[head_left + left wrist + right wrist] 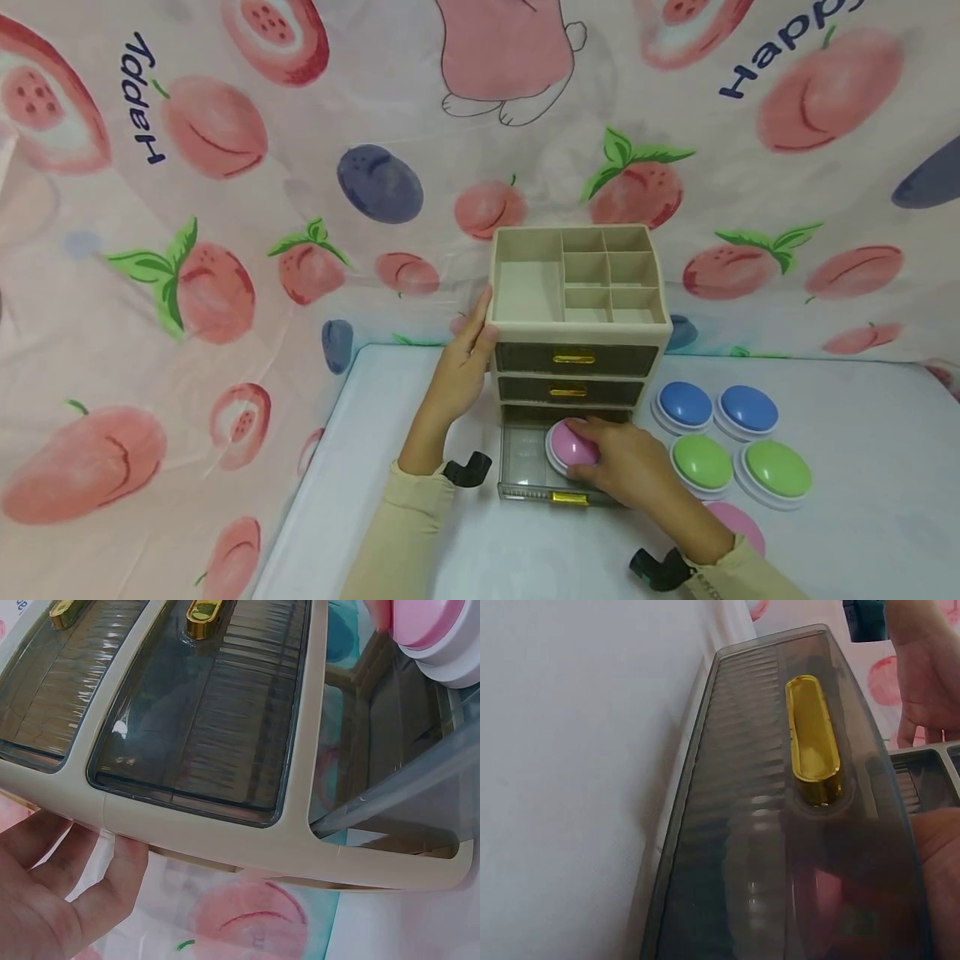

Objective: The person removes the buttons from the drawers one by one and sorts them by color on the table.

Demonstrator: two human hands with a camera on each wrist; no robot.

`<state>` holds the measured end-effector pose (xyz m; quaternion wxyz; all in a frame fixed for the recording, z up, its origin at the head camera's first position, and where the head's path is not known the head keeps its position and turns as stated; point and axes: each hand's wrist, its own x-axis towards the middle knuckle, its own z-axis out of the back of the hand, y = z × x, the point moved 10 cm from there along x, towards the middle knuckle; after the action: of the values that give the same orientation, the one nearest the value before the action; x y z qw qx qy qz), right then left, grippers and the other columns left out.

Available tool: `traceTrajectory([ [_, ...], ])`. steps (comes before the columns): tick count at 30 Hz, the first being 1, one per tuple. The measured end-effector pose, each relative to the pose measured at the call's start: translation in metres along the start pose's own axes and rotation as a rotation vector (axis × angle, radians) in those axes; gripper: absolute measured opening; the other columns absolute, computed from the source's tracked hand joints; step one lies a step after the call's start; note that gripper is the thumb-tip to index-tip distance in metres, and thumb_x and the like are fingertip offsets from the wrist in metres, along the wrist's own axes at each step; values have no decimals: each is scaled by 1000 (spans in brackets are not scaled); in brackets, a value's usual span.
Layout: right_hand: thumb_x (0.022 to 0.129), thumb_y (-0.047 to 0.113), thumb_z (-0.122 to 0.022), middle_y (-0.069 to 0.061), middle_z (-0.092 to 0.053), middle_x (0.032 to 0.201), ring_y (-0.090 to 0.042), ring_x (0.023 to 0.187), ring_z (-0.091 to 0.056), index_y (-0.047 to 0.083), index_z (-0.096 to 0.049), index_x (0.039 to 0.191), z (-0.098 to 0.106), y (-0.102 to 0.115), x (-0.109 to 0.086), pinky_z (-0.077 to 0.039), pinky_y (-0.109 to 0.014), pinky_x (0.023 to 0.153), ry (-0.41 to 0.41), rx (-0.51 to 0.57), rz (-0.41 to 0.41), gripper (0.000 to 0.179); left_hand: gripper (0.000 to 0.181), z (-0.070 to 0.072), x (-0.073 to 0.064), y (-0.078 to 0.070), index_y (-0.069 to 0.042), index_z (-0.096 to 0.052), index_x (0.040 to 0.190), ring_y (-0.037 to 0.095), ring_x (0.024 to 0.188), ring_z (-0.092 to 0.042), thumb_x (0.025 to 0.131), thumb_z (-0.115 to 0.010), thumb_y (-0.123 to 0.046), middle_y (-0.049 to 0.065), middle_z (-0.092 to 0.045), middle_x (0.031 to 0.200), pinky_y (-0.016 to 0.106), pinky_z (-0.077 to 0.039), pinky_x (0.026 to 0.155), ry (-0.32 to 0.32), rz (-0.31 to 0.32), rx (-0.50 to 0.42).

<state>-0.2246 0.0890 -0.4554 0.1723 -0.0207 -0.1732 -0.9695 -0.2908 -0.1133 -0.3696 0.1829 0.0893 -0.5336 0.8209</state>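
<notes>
A cream desktop organizer (581, 333) stands at the back of the table, its bottom drawer (521, 454) pulled out and its two upper drawers closed. My right hand (633, 462) grips a pink button with a white base (573, 443), fingers on top and thumb at the near edge, inside the outline of the pulled-out drawer. My left hand (459, 371) rests against the organizer's left side, and its fingertips (129, 855) touch the cream frame in the left wrist view. In the right wrist view the smoky drawer front with its gold handle (814, 739) hides most of the right hand.
Right of the organizer lie two blue buttons (686, 404) and two green buttons (778, 468) on white bases. Another pink round piece (738, 525) is partly covered by my right forearm. The organizer's top has open compartments (587, 268). A fruit-print cloth (420, 83) hangs behind.
</notes>
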Motion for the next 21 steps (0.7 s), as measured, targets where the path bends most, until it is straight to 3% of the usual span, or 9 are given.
traceTrajectory([
  [5, 74, 43, -90, -8, -74, 120, -32, 82, -71, 22, -71, 132, -1, 2, 0, -49, -40, 54, 13, -37, -11, 65, 55, 0, 0, 0, -51, -20, 159, 24, 132, -51, 107, -38, -53, -19, -26, 166, 51, -48, 103, -6, 0, -4],
  [12, 68, 42, -94, -3, -75, 103, -20, 69, -62, 23, -69, 134, -5, 1, -1, -42, -35, 50, 23, -55, -40, 73, 58, -2, 1, -1, -50, -20, 159, 24, 136, -49, 105, -37, -60, -16, -27, 167, 52, -47, 106, 8, -2, -9],
  [15, 67, 42, -95, -4, -76, 105, -21, 74, -65, 21, -68, 135, -4, 1, 1, -49, -38, 55, 16, -56, -43, 76, 58, -1, 1, -3, -50, -20, 159, 26, 134, -51, 105, -36, -60, -16, -27, 167, 53, -47, 105, 1, -7, -1],
  [21, 68, 42, -95, -10, -75, 117, -28, 90, -71, 16, -67, 136, -4, 1, 2, -57, -46, 68, 40, -20, -70, 79, 56, -1, 1, -2, -50, -20, 159, 21, 145, -41, 106, -37, -57, -16, -25, 167, 52, -41, 113, -2, 2, -3],
])
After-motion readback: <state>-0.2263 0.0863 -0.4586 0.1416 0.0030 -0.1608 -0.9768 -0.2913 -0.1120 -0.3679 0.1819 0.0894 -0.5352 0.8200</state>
